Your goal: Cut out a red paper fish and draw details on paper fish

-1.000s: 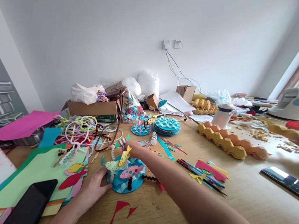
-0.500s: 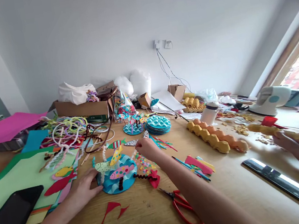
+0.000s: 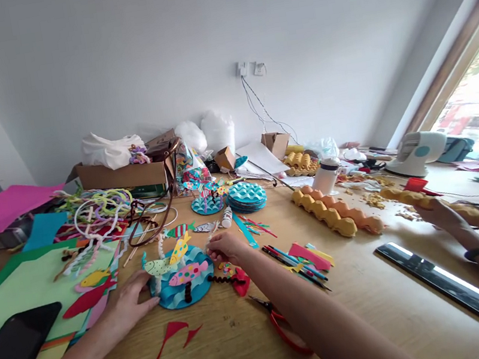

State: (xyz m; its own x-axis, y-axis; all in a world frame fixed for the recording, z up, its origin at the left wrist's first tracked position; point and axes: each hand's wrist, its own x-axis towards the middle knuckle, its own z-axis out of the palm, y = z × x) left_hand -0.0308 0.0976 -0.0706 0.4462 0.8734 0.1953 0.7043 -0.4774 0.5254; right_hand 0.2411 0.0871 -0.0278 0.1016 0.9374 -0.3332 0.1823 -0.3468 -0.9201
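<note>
Two red scraps (image 3: 171, 331), scissors (image 3: 266, 307) partly hidden by right forearm (image 3: 318, 306), left hand (image 3: 131, 300) loosely open at a blue disc (image 3: 200, 290) bearing paper fish (image 3: 188, 274), right hand (image 3: 224, 250) pinched opposite, grip unclear, farther back cardboard box (image 3: 125, 177) holding white bag (image 3: 105, 152).

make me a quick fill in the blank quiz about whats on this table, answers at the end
1. Of the left hand and the right hand, the ____ one is nearer the black phone.
2. On the blue disc, the fish nearest the camera has a ____ body with coloured dots.
3. The scissors have ____ handles.

Missing words: left; pink; red
</note>
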